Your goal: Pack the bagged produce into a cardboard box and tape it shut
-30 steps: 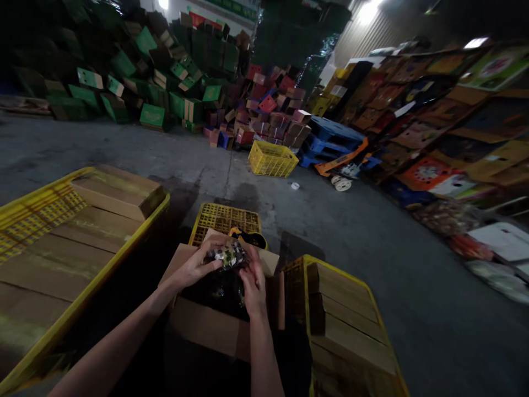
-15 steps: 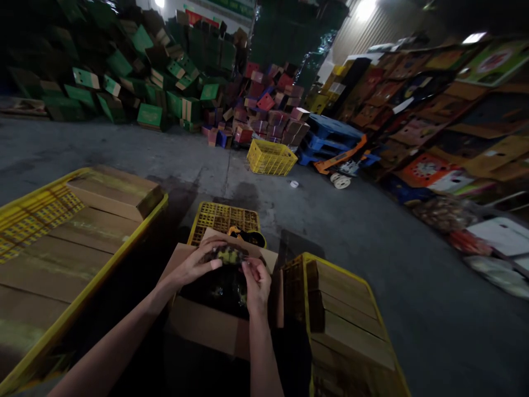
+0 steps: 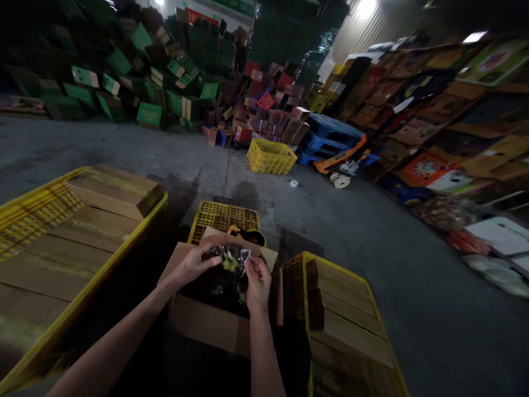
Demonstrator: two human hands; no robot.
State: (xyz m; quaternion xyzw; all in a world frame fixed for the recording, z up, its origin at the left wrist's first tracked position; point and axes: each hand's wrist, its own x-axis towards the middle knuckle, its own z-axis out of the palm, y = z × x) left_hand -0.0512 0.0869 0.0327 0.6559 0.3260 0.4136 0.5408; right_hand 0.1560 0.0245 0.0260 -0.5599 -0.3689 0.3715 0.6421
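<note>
An open cardboard box (image 3: 206,325) stands in front of me, its flaps folded outward. Over its opening, my left hand (image 3: 195,263) pinches the left end of a clear plastic bag (image 3: 230,261) with dark and yellow-green contents, perhaps fruit. My right hand (image 3: 258,284) has its thumb and fingers closed on the bag's right end. Shiny plastic with more dark and greenish contents shows below, inside the box; its details are lost in shadow. Just behind the far flap lies a black and orange tool with a yellow roll (image 3: 258,237), probably a tape dispenser.
Closed cardboard boxes fill a yellow crate (image 3: 155,212) at left and another yellow crate (image 3: 306,286) at right. An upturned yellow crate (image 3: 225,215) is ahead. Farther off are a yellow basket (image 3: 271,160), an orange pallet jack (image 3: 341,154), blue pallets (image 3: 330,129) and heaped cartons (image 3: 151,114).
The bag's plastic is spread wider and its right end now stands up, crinkled, at my right fingers. My left fingers have drawn back slightly to the left. The surroundings are unchanged.
</note>
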